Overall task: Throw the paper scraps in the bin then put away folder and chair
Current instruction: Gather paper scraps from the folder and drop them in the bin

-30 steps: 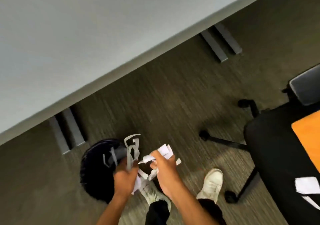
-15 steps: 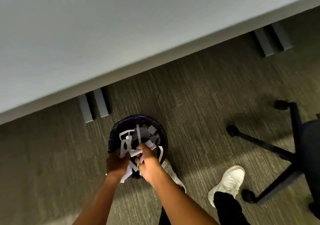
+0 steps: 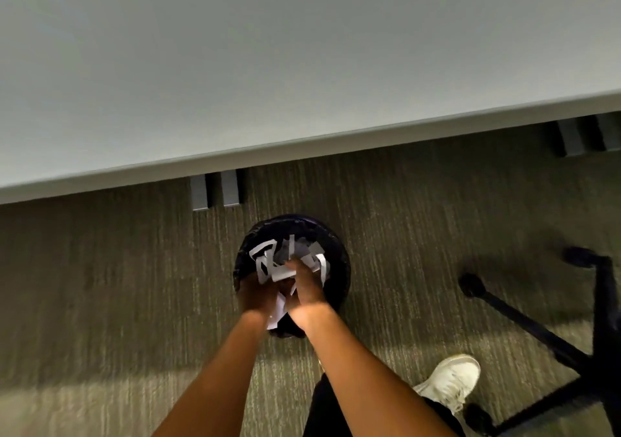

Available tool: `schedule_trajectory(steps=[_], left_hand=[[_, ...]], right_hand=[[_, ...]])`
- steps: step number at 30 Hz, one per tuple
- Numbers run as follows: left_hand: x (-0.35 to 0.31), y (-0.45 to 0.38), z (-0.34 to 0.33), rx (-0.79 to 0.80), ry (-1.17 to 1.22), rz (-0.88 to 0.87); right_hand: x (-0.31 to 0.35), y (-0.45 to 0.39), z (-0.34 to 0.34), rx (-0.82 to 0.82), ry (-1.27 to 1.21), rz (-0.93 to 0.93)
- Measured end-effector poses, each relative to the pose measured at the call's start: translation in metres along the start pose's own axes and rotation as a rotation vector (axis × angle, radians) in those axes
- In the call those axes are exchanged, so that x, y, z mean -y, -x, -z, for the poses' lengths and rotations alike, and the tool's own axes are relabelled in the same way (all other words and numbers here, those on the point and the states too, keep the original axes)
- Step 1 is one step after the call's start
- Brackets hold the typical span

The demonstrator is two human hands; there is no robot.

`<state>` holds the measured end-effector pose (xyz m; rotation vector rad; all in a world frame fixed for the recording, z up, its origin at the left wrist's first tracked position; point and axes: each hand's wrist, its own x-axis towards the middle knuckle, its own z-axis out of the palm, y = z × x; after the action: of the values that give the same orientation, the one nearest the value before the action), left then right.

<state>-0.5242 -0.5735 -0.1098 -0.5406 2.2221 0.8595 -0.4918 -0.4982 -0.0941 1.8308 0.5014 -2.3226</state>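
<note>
Table (image 3: 235,67) edge runs across the top, with the chair (image 3: 571,352) base on the carpet to the right and the black-lined bin (image 3: 339,251) on the floor beneath the hands. Left hand (image 3: 257,293) and right hand (image 3: 307,285) are pressed close together directly over the bin's mouth, fingers curled round a bundle of paper scraps (image 3: 279,265). Binning is the step in hand, I judge; next the fingers must spread so everything falls inside, while the folder is out of view.

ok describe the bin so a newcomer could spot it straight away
Start at the long grey table edge and drop to the carpet just in front of its paired grey feet. The bin is the round black one there, white paper scraps above its mouth.
</note>
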Motion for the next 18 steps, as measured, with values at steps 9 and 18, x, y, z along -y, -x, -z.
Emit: schedule_trajectory(steps=[9,18], left_hand=[[-0.004,0.002,-0.004,0.06,0.144,0.058],[-0.004,-0.004,-0.011,0.045,-0.196,0.056]], right_hand=[[-0.006,-0.014,0.004,0.015,0.01,0.036],[-0.008,-0.031,0.003,-0.015,0.138,0.019]])
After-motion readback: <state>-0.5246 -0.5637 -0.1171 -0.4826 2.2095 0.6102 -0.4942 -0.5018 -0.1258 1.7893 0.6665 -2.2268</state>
